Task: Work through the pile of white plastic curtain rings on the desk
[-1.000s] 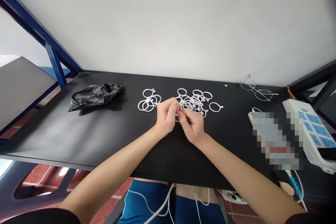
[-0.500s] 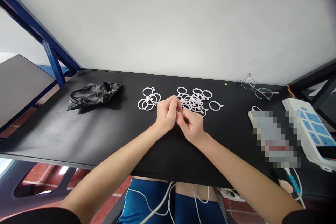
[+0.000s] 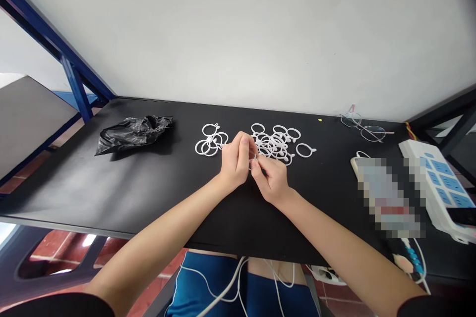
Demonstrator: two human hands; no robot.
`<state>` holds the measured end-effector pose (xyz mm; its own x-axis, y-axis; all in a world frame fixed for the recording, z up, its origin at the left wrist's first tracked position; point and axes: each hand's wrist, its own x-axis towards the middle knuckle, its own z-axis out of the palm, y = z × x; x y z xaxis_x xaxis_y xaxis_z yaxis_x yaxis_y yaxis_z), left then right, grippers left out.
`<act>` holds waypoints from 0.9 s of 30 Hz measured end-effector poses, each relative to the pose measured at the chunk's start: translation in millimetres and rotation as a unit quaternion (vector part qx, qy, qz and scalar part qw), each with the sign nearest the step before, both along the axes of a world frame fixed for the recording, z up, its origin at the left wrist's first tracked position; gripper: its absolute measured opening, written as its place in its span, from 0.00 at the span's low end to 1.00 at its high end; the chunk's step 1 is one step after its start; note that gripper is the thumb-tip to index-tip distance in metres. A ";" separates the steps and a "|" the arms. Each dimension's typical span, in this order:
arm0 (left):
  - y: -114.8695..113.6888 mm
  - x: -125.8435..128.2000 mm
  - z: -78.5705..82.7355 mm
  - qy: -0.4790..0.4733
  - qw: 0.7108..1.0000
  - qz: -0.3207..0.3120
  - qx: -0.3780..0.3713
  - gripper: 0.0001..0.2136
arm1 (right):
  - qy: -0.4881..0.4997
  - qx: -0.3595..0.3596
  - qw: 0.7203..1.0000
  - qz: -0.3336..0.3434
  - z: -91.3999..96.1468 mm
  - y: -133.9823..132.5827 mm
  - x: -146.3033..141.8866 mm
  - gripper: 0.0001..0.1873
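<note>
My left hand (image 3: 235,159) and my right hand (image 3: 272,177) meet above the black table (image 3: 156,190), both with fingers closed. Between them a sliver of a white curtain ring (image 3: 252,167) shows; the fingers hide most of it. Just behind my right hand lies a loose pile of several white curtain rings (image 3: 277,143), each with a small eyelet. One single ring (image 3: 305,150) rests apart, to the pile's right. Left of my hands is a smaller overlapping group of rings (image 3: 210,147).
A crumpled black plastic bag (image 3: 134,134) lies at the left. On the right are eyeglasses (image 3: 373,133), a blurred phone (image 3: 388,198) with a cable, and a white power strip (image 3: 433,178). A wall (image 3: 238,34) borders the table's back; white cables (image 3: 238,277) hang over my lap.
My fingers have shifted slightly, the left ones a little higher, and more of the ring between my hands now shows. The rings on the table have not moved.
</note>
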<state>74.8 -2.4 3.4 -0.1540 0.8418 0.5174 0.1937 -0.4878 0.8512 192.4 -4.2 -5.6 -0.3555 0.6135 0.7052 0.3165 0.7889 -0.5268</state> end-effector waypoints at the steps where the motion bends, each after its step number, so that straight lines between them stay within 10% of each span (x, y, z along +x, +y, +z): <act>1: 0.1 -0.3 -0.3 0.006 1.000 0.004 0.001 0.19 | -0.004 0.002 1.000 -0.002 -0.2 0.1 0.0 0.17; 17: 0.1 -4.2 -1.7 0.097 0.992 0.004 0.082 0.18 | -0.004 0.002 1.000 -0.028 -2.8 2.1 1.5 0.19; 27: 6.8 -8.8 -4.0 0.176 0.984 -0.037 0.007 0.21 | 0.033 -0.023 0.998 -0.038 -5.7 9.6 3.6 0.21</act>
<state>66.1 4.4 -0.6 0.0987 0.8360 0.5399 0.4390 -0.5234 0.7303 196.1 5.4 -11.3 -0.2614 0.6691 0.6957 0.3378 0.7386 -0.5834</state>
